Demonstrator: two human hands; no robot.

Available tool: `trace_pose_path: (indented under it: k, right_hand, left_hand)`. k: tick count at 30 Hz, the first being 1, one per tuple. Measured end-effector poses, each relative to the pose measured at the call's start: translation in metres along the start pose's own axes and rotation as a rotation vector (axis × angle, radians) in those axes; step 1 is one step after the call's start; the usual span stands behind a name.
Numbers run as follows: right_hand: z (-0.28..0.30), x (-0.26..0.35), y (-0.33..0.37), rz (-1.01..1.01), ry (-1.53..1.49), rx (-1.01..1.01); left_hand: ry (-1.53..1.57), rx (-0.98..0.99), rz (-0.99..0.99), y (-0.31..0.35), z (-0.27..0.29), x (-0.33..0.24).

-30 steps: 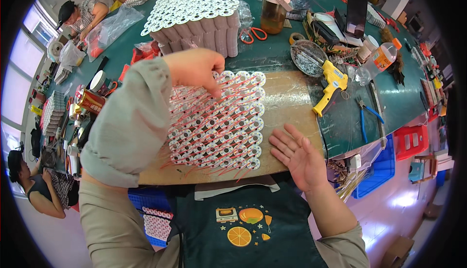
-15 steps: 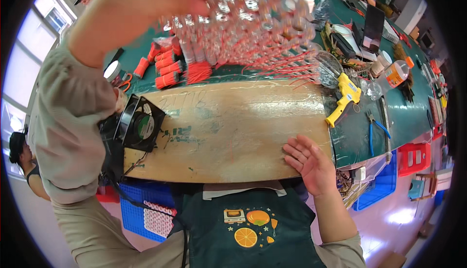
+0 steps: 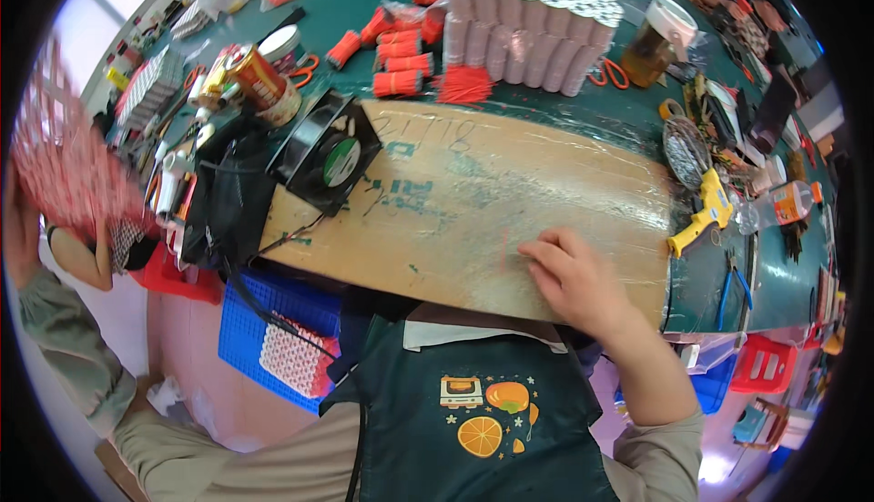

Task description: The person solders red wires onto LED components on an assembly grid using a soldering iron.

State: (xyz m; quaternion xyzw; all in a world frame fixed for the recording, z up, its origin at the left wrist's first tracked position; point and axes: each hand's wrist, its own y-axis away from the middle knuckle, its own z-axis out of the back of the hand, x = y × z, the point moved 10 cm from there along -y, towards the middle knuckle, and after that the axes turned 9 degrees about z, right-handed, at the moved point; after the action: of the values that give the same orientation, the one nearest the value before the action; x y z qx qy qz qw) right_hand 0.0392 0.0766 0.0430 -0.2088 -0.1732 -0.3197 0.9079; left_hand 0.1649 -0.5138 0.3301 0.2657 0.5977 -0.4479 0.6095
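At the far left, my left hand (image 3: 18, 215) holds a blurred bundle of thin red wires (image 3: 71, 152) out past the table's edge; the view's dark rim cuts into the hand and hides its fingers. On the taped cardboard sheet (image 3: 455, 211) rests my right hand (image 3: 578, 279), palm down. Its fingers are loosely bent, thumb and forefinger a little apart, with nothing visible between them. A faint thin red strand lies just left of those fingertips. Behind the cardboard stands a block of pinkish tubes (image 3: 528, 47) with a white patterned top. Short red wire bundles (image 3: 401, 51) lie to its left.
A black fan (image 3: 328, 152) stands on the cardboard's left end. Beside it are a can (image 3: 259, 83) and tools. At right lie a yellow glue gun (image 3: 706, 215), blue-handled pliers (image 3: 733, 288) and a plastic bottle (image 3: 778, 206). A blue crate (image 3: 246, 338) sits below the table.
My left hand has swung the wire bundle from above the table to the far left. My right hand has turned palm down onto the cardboard. The head view has shifted left.
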Motion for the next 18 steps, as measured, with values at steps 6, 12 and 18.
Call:
trace_pose_path:
  k: [6,12,18]
  right_hand:
    - [-0.013,0.011,-0.043,0.161,0.071,0.226]
    - [-0.033,0.022,-0.062,0.167,0.158,0.354]
    - [-0.039,0.026,-0.067,0.128,0.212,0.413]
  left_hand:
    - [-0.146,-0.407,0.409,0.159,0.204,0.186]
    - [-0.153,-0.377,0.950,0.359,0.221,0.416]
    - [0.581,-0.888,1.134,0.515,0.131,0.609]
